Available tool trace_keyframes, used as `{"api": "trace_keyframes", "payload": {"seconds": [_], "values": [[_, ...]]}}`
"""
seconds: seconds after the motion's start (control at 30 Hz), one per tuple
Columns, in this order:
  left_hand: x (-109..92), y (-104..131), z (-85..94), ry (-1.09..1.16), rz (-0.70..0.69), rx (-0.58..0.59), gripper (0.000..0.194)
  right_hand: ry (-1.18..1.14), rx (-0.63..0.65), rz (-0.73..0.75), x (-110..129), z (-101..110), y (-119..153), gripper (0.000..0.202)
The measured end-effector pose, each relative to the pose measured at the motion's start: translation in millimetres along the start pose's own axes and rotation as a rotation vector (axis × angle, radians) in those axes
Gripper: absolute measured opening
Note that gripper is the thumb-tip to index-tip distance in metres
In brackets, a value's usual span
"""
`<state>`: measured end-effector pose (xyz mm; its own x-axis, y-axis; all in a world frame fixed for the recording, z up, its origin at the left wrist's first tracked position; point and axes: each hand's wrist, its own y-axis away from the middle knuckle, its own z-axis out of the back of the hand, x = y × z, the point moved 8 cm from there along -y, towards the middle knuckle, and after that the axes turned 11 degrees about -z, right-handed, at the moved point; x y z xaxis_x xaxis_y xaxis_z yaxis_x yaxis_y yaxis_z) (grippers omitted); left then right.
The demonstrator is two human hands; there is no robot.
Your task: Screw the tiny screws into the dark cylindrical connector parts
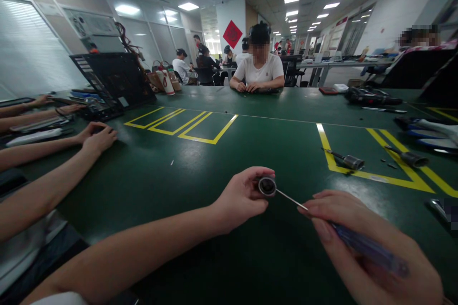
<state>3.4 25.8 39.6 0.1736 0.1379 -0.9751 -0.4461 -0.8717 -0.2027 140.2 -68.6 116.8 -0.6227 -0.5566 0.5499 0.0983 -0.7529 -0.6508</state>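
My left hand holds a round metal cylinder between thumb and fingers, its dark open end facing me. My right hand is closed around a screwdriver with a bluish see-through handle. The thin shaft points up and left, and its tip meets the right edge of the cylinder; whether it is inside cannot be made out. Both hands are above the green table. Beyond my right hand, a metal part with a narrow stem lies by a yellow tape outline, and a similar part is farther right.
At the left, another person's hands rest on the table near a black frame. A person in a white shirt sits opposite. Blue-and-white tools and a black bundle lie at the right.
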Motion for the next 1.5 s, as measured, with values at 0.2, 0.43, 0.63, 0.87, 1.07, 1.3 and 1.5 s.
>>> {"api": "trace_keyframes", "payload": {"seconds": [0.2,0.43,0.63,0.87,1.07,1.3,1.5], "values": [[-3.6,-27.5,17.0,-0.330,-0.273,0.030,0.042,-0.066,-0.105,-0.246,-30.5,9.7,-10.8,0.010],[20.1,-81.1,36.3,-0.576,-0.382,0.006,0.041,-0.111,-0.091,-0.297,-48.9,-3.8,-11.3,0.008],[28.4,-119.6,47.6,-0.921,-0.366,-0.046,0.034,-0.140,-0.025,-0.376,-65.1,-17.3,-6.5,0.013],[18.7,-137.1,50.6,-0.981,-0.388,-0.037,0.035,-0.334,-0.019,-0.629,-92.0,-13.4,-24.5,0.023],[26.3,-143.9,56.7,-0.951,-0.369,-0.005,0.029,-0.615,-0.053,-0.748,-112.3,-39.1,-55.1,0.026],[27.1,-140.3,48.0,-0.851,-0.376,0.086,0.024,-0.536,0.015,-0.698,-120.1,-73.8,-64.9,0.024],[25.0,-135.7,35.0,-0.853,-0.421,0.165,0.018,-0.387,0.044,-0.627,-112.0,-67.0,-61.8,0.016]]}}
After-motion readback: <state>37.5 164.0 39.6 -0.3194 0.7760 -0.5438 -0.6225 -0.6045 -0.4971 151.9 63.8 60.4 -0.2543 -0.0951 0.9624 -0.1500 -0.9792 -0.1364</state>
